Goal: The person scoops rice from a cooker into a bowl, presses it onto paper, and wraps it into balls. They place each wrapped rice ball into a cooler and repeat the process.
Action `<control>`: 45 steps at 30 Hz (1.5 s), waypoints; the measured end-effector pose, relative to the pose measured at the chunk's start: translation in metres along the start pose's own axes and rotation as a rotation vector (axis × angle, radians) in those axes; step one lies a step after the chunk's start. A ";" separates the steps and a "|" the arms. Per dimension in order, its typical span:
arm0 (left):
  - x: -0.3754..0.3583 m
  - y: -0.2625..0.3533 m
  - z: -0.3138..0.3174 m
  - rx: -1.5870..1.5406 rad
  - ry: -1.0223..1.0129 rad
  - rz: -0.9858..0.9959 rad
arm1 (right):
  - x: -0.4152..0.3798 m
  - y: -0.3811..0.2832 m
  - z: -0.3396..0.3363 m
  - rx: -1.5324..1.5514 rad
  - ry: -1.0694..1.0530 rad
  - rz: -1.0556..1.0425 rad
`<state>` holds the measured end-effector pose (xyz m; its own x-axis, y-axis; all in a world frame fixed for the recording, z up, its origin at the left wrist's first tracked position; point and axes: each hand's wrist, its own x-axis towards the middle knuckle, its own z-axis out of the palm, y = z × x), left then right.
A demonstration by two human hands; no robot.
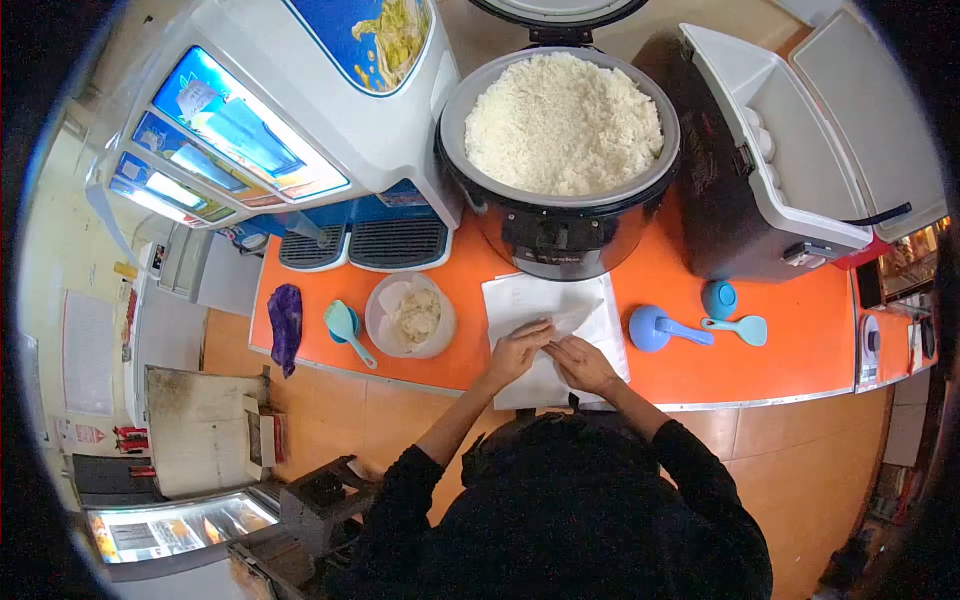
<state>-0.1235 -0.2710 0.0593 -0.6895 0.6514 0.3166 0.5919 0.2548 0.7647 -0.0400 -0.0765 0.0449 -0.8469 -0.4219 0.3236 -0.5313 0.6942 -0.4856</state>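
Note:
My left hand (520,352) and my right hand (582,364) meet over a stack of white paper sheets (508,300) at the table's front edge. Their fingers are closed on a white paper sheet (580,318), whose folded, pointed end sticks out beyond them. Whether anything is wrapped inside it is hidden. Straight behind the stack stands a rice cooker (560,235), lid up, heaped with cooked white rice (565,120). To the left is a white tub (372,318) with some rice in it. A blue scoop (650,328) lies to the right.
A drink dispenser (420,110) stands at the left and an open cooler (725,200) with white bundles at the right. On the orange table (770,375) are a teal rice paddle (748,330), a teal cup (719,298), another paddle (342,322) and a purple bag (286,325).

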 end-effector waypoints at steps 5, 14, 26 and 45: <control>-0.025 0.005 0.013 0.484 -0.111 0.171 | -0.001 0.000 -0.014 -0.189 0.109 -0.048; -0.044 -0.005 0.025 0.267 0.179 -0.132 | -0.004 0.034 0.000 -0.243 0.129 0.009; 0.010 -0.011 -0.002 -0.015 0.375 -0.380 | 0.050 0.032 -0.008 -0.324 0.054 0.402; -0.021 0.018 0.045 -0.853 0.300 -0.810 | 0.005 -0.009 0.010 0.018 0.351 0.449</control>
<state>-0.0796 -0.2480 0.0416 -0.8687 0.3014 -0.3931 -0.4423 -0.1145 0.8895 -0.0398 -0.0911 0.0428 -0.9339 0.1336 0.3317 -0.1238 0.7495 -0.6503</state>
